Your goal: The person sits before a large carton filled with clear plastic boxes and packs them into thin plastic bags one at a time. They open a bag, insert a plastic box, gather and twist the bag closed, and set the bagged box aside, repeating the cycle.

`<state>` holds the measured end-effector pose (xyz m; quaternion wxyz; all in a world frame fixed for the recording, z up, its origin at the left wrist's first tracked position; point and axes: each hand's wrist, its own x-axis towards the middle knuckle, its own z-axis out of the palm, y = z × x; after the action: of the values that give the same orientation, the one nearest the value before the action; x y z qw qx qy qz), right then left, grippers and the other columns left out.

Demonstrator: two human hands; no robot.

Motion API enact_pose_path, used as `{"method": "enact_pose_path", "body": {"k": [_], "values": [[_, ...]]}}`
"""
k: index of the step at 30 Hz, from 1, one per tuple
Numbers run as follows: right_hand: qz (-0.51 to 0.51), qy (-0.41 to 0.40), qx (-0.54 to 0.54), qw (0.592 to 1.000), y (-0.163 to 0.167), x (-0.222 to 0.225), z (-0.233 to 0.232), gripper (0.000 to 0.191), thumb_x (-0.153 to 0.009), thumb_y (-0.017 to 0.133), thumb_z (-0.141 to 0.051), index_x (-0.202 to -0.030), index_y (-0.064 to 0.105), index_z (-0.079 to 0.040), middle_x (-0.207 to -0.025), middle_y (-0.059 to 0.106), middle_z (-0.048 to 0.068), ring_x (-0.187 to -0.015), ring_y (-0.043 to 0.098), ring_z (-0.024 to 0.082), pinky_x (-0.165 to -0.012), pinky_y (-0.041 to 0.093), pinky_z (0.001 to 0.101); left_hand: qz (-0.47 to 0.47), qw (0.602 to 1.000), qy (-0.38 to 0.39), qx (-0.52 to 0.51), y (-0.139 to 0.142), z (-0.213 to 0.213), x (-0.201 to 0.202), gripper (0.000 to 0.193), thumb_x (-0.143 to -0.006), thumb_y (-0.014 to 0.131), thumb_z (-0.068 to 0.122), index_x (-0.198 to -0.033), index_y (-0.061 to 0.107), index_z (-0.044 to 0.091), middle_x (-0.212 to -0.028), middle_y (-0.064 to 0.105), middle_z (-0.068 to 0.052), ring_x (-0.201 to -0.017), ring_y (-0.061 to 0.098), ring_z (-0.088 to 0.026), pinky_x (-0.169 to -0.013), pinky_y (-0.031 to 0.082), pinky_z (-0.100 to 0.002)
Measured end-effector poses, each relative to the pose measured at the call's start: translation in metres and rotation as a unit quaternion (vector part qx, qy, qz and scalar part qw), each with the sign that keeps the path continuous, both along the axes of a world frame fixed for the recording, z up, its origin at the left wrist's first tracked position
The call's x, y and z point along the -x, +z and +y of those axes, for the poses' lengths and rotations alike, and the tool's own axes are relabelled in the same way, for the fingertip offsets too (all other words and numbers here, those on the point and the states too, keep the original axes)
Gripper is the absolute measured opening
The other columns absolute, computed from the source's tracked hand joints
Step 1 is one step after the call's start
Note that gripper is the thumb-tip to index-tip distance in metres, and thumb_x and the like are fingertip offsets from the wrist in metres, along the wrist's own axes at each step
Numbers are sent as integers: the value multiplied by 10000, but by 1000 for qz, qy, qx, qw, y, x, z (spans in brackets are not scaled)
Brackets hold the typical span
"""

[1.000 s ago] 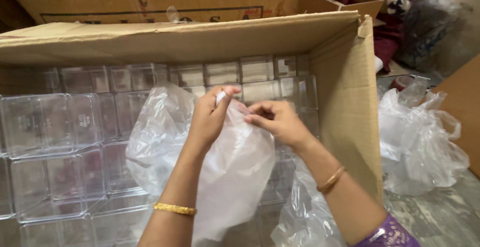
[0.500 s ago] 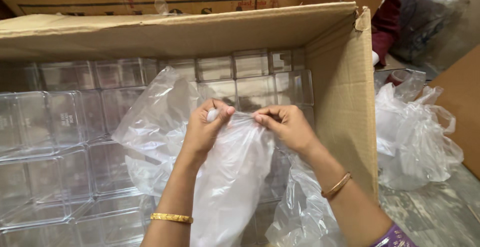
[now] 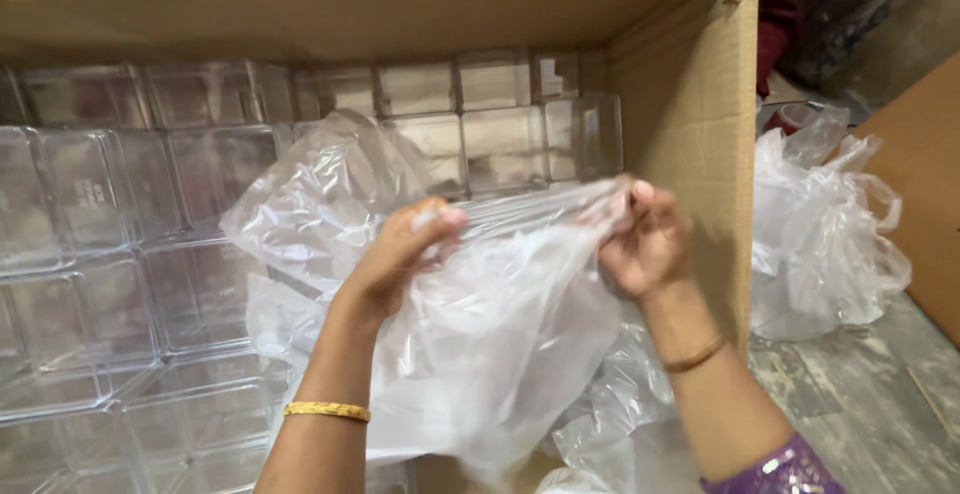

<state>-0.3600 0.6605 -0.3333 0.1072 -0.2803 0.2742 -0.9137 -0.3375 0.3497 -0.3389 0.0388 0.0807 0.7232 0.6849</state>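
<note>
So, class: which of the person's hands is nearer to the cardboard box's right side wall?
Right. The right hand grips the clear plastic bag close beside the cardboard wall; the left hand holds the bag's other end, farther from that wall.

A big cardboard box (image 3: pixel 690 104) is standing open, its flap hanging over the top; clear plastic containers (image 3: pixel 120 254) are sitting packed in rows inside it; crumpled plastic bags (image 3: pixel 825 224) are lying just beside it on the grey floor (image 3: pixel 860 424).

Soft, even daylight, faint glare on the clear plastic bag (image 3: pixel 500 324), slight motion blur around the hands.
</note>
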Motion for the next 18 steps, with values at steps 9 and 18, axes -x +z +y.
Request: {"method": "enact_pose_path", "body": {"k": [9, 18], "values": [[286, -394, -631, 603, -1, 28, -22, 332, -945, 624, -47, -1235, 773, -107, -880, 633, -89, -789, 550, 26, -681, 466, 235, 144, 896, 157, 391, -3, 55, 7, 465, -874, 604, 73, -1313, 586, 225, -954, 718, -257, -945, 664, -486, -848, 490, -565], [79, -432, -514, 737, 27, -24, -28, 206, -1029, 561, -167, -1155, 695, -74, -941, 712, -50, -767, 626, 30, -639, 534, 220, 115, 984, 136, 17, 7, 55, 3, 268, -980, 567, 147, -1228, 643, 85, -843, 671, -28, -660, 579, -154, -628, 472, -324]]}}
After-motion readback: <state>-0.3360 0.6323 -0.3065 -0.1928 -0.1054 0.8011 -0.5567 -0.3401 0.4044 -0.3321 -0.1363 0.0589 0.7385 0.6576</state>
